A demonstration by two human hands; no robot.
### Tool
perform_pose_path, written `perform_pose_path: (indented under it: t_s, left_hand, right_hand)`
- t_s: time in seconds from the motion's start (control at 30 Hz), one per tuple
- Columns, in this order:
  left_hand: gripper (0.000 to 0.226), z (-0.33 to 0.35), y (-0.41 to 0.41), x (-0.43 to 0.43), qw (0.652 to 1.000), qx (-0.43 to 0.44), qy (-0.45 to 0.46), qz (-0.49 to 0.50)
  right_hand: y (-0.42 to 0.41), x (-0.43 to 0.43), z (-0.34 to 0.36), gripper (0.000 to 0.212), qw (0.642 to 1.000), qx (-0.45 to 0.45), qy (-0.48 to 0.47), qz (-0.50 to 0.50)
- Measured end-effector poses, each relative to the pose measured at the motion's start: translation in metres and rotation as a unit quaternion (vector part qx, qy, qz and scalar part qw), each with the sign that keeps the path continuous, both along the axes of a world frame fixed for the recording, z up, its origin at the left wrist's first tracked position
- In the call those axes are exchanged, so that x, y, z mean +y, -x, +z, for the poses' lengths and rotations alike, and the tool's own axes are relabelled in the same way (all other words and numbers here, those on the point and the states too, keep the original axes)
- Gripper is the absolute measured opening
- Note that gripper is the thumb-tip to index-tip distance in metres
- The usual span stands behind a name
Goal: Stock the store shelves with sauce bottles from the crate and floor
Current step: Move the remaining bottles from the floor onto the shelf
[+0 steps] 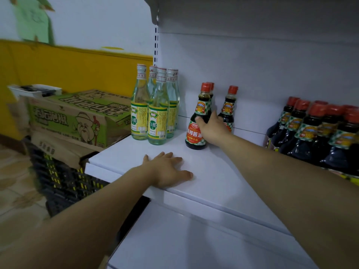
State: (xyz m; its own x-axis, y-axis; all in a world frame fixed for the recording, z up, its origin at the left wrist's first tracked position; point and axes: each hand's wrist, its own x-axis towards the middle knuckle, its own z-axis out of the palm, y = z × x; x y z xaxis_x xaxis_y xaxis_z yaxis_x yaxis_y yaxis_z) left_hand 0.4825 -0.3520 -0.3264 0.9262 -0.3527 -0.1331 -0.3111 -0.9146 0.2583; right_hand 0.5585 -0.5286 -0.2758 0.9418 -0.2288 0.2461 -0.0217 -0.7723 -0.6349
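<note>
On the white shelf (213, 183) stands a dark soy sauce bottle (196, 133) with a red cap and red label. My right hand (211, 131) grips its lower body from the right, thumb across the front. Two more soy sauce bottles stand behind it, one (210, 90) mostly hidden and one (229, 107) to the right of my hand. My left hand (169, 169) rests flat, palm down, on the shelf near its front edge and holds nothing.
Several clear vinegar bottles (157, 113) with yellow-green labels stand at the shelf's left end. A dense group of larger soy sauce bottles (318, 133) fills the right. Left of the shelf, cardboard boxes (77, 117) sit on a black crate (64, 183). Another shelf (194, 239) lies below.
</note>
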Motion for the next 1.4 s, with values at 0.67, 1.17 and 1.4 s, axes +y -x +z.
perform_pose_path:
  t_s: [0.67,1.17,1.4]
  left_hand:
    - [0.083,0.007,0.243,0.172,0.965,0.014,-0.01,0.26]
    - [0.09,-0.179,0.354,0.277,0.856,0.187,0.035,0.48]
    - [0.094,-0.293,0.329,0.338,0.821,0.246,0.087,0.508]
  right_hand:
    - [0.208,0.174,-0.012,0.077,0.911,0.04,0.228,0.341]
    - [0.257,0.339,-0.205,0.073,0.783,0.172,0.262,0.537]
    - [0.244,0.403,-0.344,0.072,0.733,0.279,0.273,0.557]
